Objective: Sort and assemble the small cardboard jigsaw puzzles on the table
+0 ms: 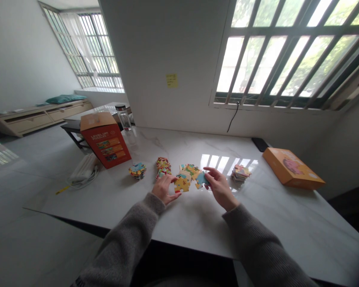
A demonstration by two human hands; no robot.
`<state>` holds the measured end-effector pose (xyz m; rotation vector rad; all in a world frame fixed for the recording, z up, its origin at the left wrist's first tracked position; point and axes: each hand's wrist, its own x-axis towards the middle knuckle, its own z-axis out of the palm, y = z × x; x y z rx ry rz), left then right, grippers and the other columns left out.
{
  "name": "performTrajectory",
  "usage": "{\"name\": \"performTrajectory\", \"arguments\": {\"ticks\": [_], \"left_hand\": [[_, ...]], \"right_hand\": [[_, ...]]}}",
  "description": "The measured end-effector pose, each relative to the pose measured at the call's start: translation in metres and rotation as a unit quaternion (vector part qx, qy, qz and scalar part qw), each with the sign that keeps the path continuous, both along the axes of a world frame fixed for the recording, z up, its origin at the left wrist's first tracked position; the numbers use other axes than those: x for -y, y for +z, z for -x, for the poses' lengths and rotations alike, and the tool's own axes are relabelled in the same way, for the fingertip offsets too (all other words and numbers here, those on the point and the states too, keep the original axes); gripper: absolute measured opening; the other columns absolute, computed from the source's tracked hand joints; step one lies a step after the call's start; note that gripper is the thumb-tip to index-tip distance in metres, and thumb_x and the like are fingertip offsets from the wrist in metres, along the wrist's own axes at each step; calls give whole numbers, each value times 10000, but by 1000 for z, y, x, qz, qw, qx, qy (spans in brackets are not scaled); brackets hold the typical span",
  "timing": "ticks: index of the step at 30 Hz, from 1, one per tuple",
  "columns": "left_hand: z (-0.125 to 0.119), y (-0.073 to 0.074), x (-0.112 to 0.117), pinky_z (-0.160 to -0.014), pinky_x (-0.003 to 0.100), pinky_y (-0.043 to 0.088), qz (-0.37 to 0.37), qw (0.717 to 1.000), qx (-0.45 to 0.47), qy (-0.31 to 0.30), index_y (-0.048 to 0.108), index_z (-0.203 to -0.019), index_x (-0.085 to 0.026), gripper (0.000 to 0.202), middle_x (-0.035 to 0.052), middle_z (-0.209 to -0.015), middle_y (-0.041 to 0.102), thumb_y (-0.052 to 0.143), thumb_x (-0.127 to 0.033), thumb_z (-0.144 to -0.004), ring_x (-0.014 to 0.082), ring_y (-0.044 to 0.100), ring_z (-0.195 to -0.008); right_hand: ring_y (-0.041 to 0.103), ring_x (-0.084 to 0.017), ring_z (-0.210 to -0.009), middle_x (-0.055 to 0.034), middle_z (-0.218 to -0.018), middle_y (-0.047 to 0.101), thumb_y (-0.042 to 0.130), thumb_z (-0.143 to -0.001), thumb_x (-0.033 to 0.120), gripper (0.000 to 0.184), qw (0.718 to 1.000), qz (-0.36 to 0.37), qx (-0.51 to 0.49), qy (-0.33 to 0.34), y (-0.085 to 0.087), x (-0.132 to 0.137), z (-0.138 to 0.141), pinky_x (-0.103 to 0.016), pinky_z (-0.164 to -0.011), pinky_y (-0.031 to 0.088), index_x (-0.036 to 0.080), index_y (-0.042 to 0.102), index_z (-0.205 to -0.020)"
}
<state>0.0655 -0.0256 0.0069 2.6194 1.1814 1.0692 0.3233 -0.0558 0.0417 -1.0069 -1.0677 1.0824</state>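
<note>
Between thumb and fingers, my left hand (pixel 164 189) grips a yellow puzzle piece (pixel 182 185) by its left edge. My right hand (pixel 220 187) pinches a blue and yellow puzzle piece (pixel 201 179), held just to the right of the yellow one. Just behind both lies a loose pile of puzzle pieces (pixel 190 170), partly covered by the held pieces. Left of the pile are stacked red and green puzzle pieces (pixel 163 165), and farther left a stack of blue and yellow pieces (pixel 137 169). Right of my right hand stands another stack of puzzle pieces (pixel 241 172).
A red puzzle box (pixel 110 145) stands at the table's left, near a glass bottle (pixel 125 119) and a white cable bundle (pixel 83 171). On the right lie an orange box (pixel 293 168) and a black phone (pixel 259 144). The marble-patterned table (pixel 194 223) meets the wall behind.
</note>
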Motion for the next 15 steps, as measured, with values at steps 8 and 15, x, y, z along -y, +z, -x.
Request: {"name": "performTrajectory", "arguments": {"ticks": [8, 15], "left_hand": [[-1, -4, -1, -841, 416, 475, -5, 1000, 14, -23, 556, -1142, -205, 519, 82, -1035, 659, 783, -411, -723, 263, 634, -934], [-2, 0, 1, -842, 419, 491, -15, 998, 40, -47, 586, -1139, -190, 524, 85, -1001, 658, 750, -511, -759, 255, 630, -901]], "right_hand": [[520, -92, -547, 32, -786, 530, 725, -788, 459, 485, 1000, 5, -21, 17, 6, 3, 3, -265, -481, 493, 210, 602, -1186], [496, -94, -466, 41, -656, 537, 662, -821, 480, 418, 988, 25, 127, 78, -14, 12, 40, -231, -404, 419, 189, 633, -1121]]}}
